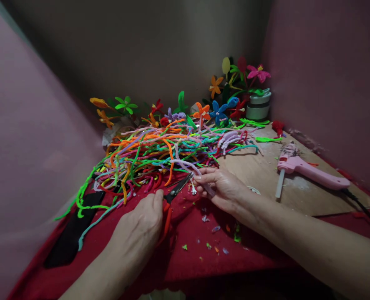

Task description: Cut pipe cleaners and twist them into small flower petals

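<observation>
My left hand (144, 221) is closed round the red handles of a pair of scissors (167, 212). Their dark blades point up and right, with the tips close to my right hand (220, 187). Between the fingers of my right hand is a pale lilac pipe cleaner (186, 163), its end curving up to the left over the pile. A small white tuft (194, 188) hangs just below my right fingertips. Whether the blades touch the pipe cleaner I cannot tell. Right behind both hands lies a big tangled heap of coloured pipe cleaners (147, 146).
A pink glue gun (313, 171) with a cord rests on a wooden board (244, 166) at the right. Pipe-cleaner flowers (219, 111) and a pale pot (258, 106) stand at the back. A black flat object (69, 241) lies left. Fuzzy scraps dot the red cloth (191, 266).
</observation>
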A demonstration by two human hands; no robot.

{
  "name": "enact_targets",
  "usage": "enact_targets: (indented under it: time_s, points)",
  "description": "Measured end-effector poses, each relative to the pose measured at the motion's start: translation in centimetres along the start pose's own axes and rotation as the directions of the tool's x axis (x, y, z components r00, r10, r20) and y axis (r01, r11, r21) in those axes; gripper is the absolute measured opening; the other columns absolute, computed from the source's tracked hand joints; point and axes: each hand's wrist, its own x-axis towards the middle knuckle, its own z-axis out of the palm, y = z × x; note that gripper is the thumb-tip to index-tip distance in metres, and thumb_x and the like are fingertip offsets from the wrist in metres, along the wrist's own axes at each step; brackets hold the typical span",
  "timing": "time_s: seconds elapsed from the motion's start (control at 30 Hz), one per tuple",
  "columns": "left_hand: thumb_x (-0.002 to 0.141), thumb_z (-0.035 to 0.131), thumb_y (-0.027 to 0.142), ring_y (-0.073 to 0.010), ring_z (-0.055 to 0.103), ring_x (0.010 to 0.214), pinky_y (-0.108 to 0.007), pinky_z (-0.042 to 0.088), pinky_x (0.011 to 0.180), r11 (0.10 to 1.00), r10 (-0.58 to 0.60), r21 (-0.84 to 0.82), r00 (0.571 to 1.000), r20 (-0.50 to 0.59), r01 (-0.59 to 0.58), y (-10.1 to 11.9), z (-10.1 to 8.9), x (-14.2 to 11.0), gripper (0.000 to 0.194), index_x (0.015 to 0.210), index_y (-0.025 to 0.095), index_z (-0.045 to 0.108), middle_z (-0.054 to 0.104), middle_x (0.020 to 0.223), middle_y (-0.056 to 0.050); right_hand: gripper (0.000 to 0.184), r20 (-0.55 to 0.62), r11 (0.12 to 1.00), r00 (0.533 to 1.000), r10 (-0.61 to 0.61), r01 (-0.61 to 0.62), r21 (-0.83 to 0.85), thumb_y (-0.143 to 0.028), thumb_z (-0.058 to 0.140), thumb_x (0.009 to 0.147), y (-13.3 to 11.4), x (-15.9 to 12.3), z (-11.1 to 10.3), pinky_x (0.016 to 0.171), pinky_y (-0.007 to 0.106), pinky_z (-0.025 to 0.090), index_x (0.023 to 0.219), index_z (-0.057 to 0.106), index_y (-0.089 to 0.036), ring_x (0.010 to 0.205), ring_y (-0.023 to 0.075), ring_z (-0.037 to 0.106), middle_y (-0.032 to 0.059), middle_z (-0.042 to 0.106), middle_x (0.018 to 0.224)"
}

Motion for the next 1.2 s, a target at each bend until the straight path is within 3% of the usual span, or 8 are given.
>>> enact_targets:
  time_s: [0.47,0.67,0.8,0.93,1.2]
  points:
    - [0.077,0.024,-0.007,-0.0207,0.06,0.068,-0.028,0.049,0.053,0.958,0.004,0.286,1.0,-0.015,0.001,0.7,-1.0,0.1,0.045,0.107,0.007,0.056,0.061,0.082,-0.013,0.012,-0.134,0.975,0.979,-0.156,0.131,-0.177,-0.009,0.067,0.053,0.2,-0.4,0.6,0.044,0.02,0.032,0.054,0.056,-0.012,0.04,0.0061,0.044,-0.0028,0.052,0.044]
    - [0.075,0.027,-0.007,-0.0206,0.059,0.065,-0.028,0.049,0.053,0.951,0.014,0.309,1.0,0.015,-0.019,0.5,-2.0,-0.1,0.043,0.1,0.009,0.058,0.059,0.074,-0.011,0.01,-0.124,0.948,0.974,-0.187,0.146,-0.284,-0.011,0.067,0.054,0.4,-0.4,0.5,0.045,0.022,0.032,0.055,0.056,-0.013,0.041,0.0063,0.044,-0.002,0.053,0.045]
    - [0.072,0.03,-0.007,-0.0206,0.061,0.071,-0.028,0.05,0.056,0.964,0.0,0.266,0.997,0.071,-0.019,0.3,-2.1,-0.4,0.046,0.106,0.01,0.055,0.06,0.084,-0.013,0.011,-0.103,0.929,0.971,-0.215,0.171,-0.327,-0.013,0.068,0.055,0.5,-0.4,0.3,0.045,0.022,0.032,0.056,0.057,-0.014,0.042,0.007,0.044,-0.0019,0.054,0.047]
    - [0.07,0.031,-0.008,-0.0202,0.061,0.076,-0.027,0.05,0.059,0.968,0.002,0.249,0.991,0.131,-0.035,0.3,-1.8,-0.7,0.05,0.112,0.009,0.052,0.06,0.091,-0.014,0.011,-0.104,0.934,0.975,-0.198,0.156,-0.32,-0.013,0.068,0.056,0.4,-0.5,0.4,0.045,0.023,0.033,0.055,0.056,-0.014,0.042,0.0074,0.045,-0.0012,0.055,0.047]
    - [0.071,0.029,-0.008,-0.0214,0.061,0.072,-0.029,0.051,0.057,0.966,0.061,0.244,0.989,0.131,-0.092,0.6,-1.5,-0.4,0.043,0.096,0.01,0.059,0.06,0.082,-0.011,0.012,-0.103,0.978,0.994,-0.043,0.02,-0.21,-0.008,0.065,0.059,0.3,-0.5,0.5,0.042,0.02,0.032,0.054,0.055,-0.012,0.04,0.0066,0.045,-0.0013,0.053,0.044]
